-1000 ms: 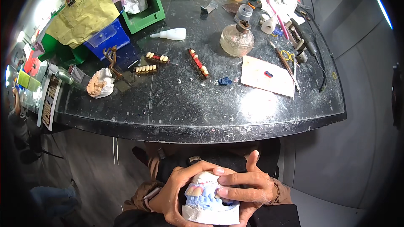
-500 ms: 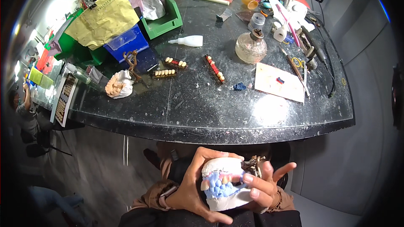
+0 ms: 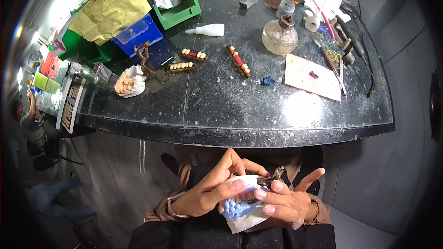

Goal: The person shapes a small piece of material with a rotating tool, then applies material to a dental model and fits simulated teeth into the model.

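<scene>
We are looking down at a white plaster dental cast [image 3: 244, 214] with a row of blue teeth, resting low in the lap, below the near edge of a dark, dusty workbench [image 3: 277, 110]; both hands are closing around it. We are judging the cast to be stiff, dense for its bulk and brittle (the blue teeth look softer, perhaps wax, so easily dented); the safest hold is probably the plain white base, not the tooth row. The left hand [image 3: 207, 191] is wrapping over the top and left side, fingers curled and pressing on the white part; the right hand [image 3: 286, 200] is cupping the cast from the right and below, its fingertips [image 3: 261, 193] touching just beside the teeth, with the little finger lifted free. A dark metal hinge part [image 3: 272, 178] is showing between the hands. On the bench, well apart, are lying another cast [image 3: 129, 82], strips of loose teeth [image 3: 239, 61] and a glass spirit lamp [image 3: 279, 37].
</scene>
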The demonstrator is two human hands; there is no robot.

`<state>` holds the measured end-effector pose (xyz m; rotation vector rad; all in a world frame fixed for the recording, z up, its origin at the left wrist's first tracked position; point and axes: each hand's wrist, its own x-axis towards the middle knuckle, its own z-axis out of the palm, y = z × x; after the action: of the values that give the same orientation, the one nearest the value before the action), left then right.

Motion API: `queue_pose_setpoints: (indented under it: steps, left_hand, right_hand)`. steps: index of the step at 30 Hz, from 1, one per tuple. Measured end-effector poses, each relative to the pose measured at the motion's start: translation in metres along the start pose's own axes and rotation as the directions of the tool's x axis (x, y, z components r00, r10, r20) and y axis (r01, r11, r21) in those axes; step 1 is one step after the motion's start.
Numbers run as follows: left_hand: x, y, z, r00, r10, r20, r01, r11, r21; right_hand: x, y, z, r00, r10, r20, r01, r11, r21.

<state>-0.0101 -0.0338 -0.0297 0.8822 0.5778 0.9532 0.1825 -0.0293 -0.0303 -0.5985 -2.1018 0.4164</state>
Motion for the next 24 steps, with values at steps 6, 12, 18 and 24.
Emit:
queue_pose_setpoints:
  steps: [6,12,18,24]
  left_hand:
    - [-0.001,-0.008,-0.003,0.999,0.02,0.031,-0.019,0.999,-0.031]
    - [0.0,-0.003,0.002,1.0,0.017,0.011,-0.016,0.998,-0.066]
    - [0.0,-0.006,0.003,1.0,0.016,0.003,-0.016,0.999,-0.038]
    - [-0.002,-0.008,0.01,0.998,0.04,-0.041,-0.038,0.998,0.047]
  right_hand:
    - [-0.001,0.004,0.002,1.0,-0.001,0.011,0.001,1.0,0.024]
    - [0.002,0.004,-0.003,1.0,0.003,0.016,-0.003,0.999,0.043]
    - [0.001,0.008,-0.006,1.0,-0.003,0.008,0.002,0.995,0.097]
    - [-0.005,0.031,0.007,0.988,-0.11,-0.105,0.132,0.961,0.241]
